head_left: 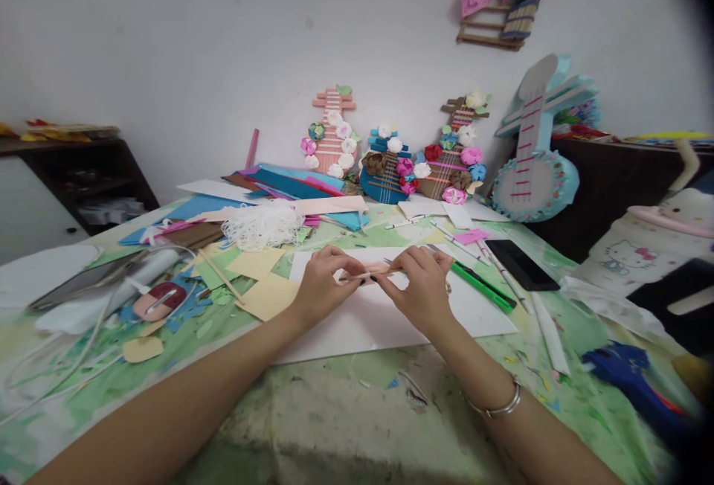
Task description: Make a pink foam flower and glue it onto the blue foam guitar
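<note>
Your left hand (326, 277) and right hand (417, 284) pinch the pink strip (368, 274); keep pressure light, even, over white sheet (357, 336).

The fingers (413, 256) partly hide the small pale pink piece (372, 268). The top edge cuts off the wall hanging (520, 9); the blue tool (625, 367) at lower right is blurred.

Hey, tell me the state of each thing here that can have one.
Pink paper: held, folded or rolled unclear
Left hand: pinching
Right hand: pinching
White sheet: lying flat
Phone: screen dark
Green cutter: lying down, blade position unclear
White strands: loose, tangled heap
Blue guitar: upright
Bracelet: worn
</note>
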Available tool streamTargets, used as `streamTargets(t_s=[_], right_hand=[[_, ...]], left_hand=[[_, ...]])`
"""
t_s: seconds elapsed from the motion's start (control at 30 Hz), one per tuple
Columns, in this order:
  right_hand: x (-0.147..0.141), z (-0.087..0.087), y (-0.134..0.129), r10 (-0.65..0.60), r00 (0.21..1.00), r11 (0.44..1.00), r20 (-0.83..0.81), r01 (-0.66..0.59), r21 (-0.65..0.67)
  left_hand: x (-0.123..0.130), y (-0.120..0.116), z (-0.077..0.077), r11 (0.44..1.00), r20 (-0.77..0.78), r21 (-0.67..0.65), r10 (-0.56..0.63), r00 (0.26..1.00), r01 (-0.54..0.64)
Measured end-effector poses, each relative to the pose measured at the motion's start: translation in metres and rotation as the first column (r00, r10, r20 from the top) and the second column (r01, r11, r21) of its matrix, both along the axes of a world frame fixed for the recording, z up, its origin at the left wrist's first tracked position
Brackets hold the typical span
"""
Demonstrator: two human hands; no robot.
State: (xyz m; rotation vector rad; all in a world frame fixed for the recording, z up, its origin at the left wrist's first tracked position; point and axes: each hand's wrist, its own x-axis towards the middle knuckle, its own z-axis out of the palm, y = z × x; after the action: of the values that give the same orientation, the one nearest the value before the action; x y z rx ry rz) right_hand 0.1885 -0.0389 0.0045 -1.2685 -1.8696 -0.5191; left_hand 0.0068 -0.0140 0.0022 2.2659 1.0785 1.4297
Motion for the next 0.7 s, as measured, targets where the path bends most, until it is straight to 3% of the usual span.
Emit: streamTargets(t_s=[0.33,0.7], right_hand=[[0.0013,0.0015,-0.0005,-0.004,1.000,1.000,0.000,0.004,0.007],[0.0028,-0.0016,0.0013,0.019,0.998,0.999,0.053,-0.017,-0.052]], left_hand=[[-0.0008,-0.0001,-0.0004,1.000,0.033,0.007,-0.031,0.999,0.031],[-0.0018,0.0013,-0.0005,0.999,0.024,-0.024,0.022,0.999,-0.021]])
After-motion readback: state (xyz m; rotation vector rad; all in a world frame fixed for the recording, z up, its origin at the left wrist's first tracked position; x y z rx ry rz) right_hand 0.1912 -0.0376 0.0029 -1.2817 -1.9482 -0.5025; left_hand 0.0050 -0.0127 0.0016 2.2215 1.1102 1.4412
